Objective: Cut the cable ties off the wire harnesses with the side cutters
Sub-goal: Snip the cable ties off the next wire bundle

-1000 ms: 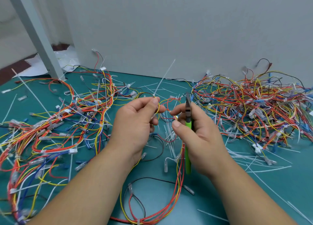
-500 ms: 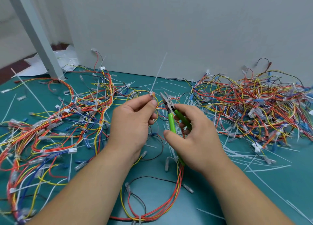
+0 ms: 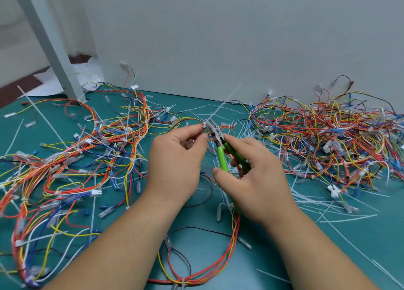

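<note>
My left hand pinches a red and yellow wire harness just below a white cable tie, whose long tail sticks up and to the right. My right hand grips the green-handled side cutters. Their metal jaws are parted and sit right at the tie's head, beside my left fingertips. The harness loops down between my forearms onto the green mat.
A large tangle of harnesses lies at the right by the grey wall. Another spread of harnesses covers the left. Cut tie pieces litter the mat. A grey post stands at the back left.
My right hand turned the cutters from upright in the fist to pointing up-left, and brought the parted jaws to the tie at my left fingertips. Both hands rose slightly.
</note>
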Available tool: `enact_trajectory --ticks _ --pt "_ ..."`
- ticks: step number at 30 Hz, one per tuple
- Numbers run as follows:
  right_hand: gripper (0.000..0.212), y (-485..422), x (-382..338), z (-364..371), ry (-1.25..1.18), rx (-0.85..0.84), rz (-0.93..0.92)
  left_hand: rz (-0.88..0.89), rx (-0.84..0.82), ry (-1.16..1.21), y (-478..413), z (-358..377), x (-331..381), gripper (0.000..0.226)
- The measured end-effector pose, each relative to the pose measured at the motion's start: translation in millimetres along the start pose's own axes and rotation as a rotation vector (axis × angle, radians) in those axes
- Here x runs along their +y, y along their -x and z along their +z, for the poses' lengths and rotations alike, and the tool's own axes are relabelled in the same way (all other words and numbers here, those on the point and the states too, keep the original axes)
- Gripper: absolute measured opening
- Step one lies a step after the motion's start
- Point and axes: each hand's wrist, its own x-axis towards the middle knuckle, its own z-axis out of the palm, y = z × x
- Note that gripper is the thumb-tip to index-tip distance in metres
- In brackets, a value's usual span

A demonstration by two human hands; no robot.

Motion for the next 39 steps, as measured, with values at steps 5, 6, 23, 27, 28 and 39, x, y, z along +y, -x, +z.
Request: enact_trajectory --ticks 5,6,23,27,28,39 --pt "0.062 -0.5 2.1 -0.3 0.003 0.018 0.000 0.025 -0.004 -0.024 0.5 0.1 2.6 0.032" --pt "0.062 -0.7 2.2 -0.2 0.004 0.015 0.003 0.029 -0.006 -0.034 0.8 0.2 2.8 0.030" --pt "0.051 -1.7 6.6 -1.5 -0.008 -0.010 0.023 0.134 -0.009 -0.200 4.2 0.5 -1.5 0.026" --pt "0.049 -1.8 7.8 -1.9 -0.013 -0.015 0.032 0.129 -0.015 -0.193 3.6 0.0 -1.8 0.020" --pt "0.048 -1.5 8.0 -1.5 -0.017 -0.009 0.044 0.113 -0.008 -0.183 3.4 0.1 -1.5 0.020" --pt "0.054 1.6 3.8 1.2 -0.050 -0.010 0.057 0.029 0.050 -0.123 -0.6 -1.2 -1.7 0.019"
